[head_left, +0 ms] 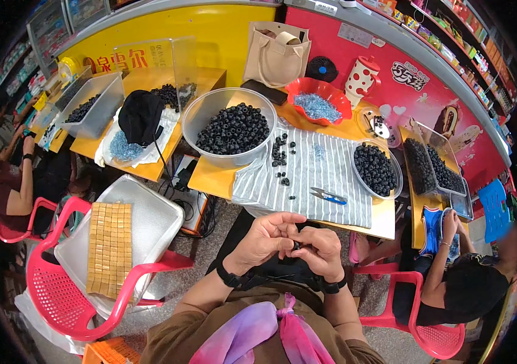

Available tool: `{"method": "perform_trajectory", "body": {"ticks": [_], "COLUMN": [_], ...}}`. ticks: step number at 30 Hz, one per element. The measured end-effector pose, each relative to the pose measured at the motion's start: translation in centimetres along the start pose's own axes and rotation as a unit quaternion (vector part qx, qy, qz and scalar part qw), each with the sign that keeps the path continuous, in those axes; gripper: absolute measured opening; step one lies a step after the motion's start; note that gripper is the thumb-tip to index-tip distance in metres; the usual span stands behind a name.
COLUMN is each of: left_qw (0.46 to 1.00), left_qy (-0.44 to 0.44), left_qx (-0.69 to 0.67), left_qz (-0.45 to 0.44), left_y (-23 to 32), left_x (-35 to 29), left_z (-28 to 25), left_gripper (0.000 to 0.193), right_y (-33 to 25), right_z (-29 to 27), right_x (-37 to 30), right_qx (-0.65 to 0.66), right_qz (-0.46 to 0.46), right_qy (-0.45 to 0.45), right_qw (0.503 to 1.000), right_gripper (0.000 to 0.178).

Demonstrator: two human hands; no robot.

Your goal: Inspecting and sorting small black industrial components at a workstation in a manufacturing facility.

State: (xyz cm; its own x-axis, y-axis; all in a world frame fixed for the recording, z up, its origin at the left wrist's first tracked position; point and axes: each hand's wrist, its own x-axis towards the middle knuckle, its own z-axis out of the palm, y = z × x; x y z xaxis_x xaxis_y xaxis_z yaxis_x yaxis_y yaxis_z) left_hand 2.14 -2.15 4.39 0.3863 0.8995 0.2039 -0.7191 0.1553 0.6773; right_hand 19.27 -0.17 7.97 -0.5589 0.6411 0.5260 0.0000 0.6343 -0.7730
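Note:
My left hand [264, 239] and my right hand [322, 250] meet above my lap, just off the table's near edge. Between their pinched fingertips is a small black round part [296, 246], mostly covered by the fingers. It resembles the black parts [233, 128] heaped in a large clear tub [193, 121]. On the striped cloth [331, 158] ahead lie several loose black parts [279, 155] and a little scatter of clear bluish pieces [319, 151]. Blue-handled thread snips [329, 196] rest near the cloth's front edge.
A round clear container [399, 182] of black parts stands right; a red bowl [298, 85] holds bluish clear pieces. Behind are a beige tote bag [276, 54] and a dotted cup [361, 79]. Pink chairs [58, 291] flank me; people sit left and right.

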Motion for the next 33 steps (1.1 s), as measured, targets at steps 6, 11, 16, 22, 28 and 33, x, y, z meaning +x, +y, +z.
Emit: {"method": "perform_trajectory", "body": {"ticks": [6, 11, 16, 22, 28, 33], "left_qw": [1.000, 0.998, 0.998, 0.991, 0.987, 0.984], "left_qy": [0.003, 0.029, 0.062, 0.125, 0.155, 0.168], "left_qx": [0.014, 0.018, 0.006, -0.002, -0.027, -0.047], "left_qz": [-0.025, -0.046, -0.028, -0.044, -0.038, -0.029], "left_y": [0.0, 0.1, -0.3, -0.7, -0.8, -0.5], "left_x": [0.2, 0.2, 0.6, 0.9, 0.2, -0.3], "left_z": [0.6, -0.3, -1.6, -3.0, -4.3, -5.6], "left_gripper": [0.045, 0.043, 0.040, 0.030, 0.027, 0.028], "right_y": [-0.1, 1.2, 1.6, 7.2, 10.5, 10.2], "right_z": [0.1, 0.2, -3.2, -14.4, -16.7, -6.8], "right_x": [-0.2, -0.1, -0.1, 1.8, 4.7, 8.7], "right_qx": [-0.033, -0.003, -0.074, -0.219, -0.462, -0.202], "right_qz": [-0.060, 0.002, 0.099, 0.195, 0.176, 0.162], "right_qy": [0.046, 0.029, 0.090, 0.233, 0.161, 0.019], "right_qw": [0.997, 1.000, 0.988, 0.927, 0.854, 0.966], "right_gripper": [0.020, 0.018, 0.014, 0.016, 0.027, 0.024]}}
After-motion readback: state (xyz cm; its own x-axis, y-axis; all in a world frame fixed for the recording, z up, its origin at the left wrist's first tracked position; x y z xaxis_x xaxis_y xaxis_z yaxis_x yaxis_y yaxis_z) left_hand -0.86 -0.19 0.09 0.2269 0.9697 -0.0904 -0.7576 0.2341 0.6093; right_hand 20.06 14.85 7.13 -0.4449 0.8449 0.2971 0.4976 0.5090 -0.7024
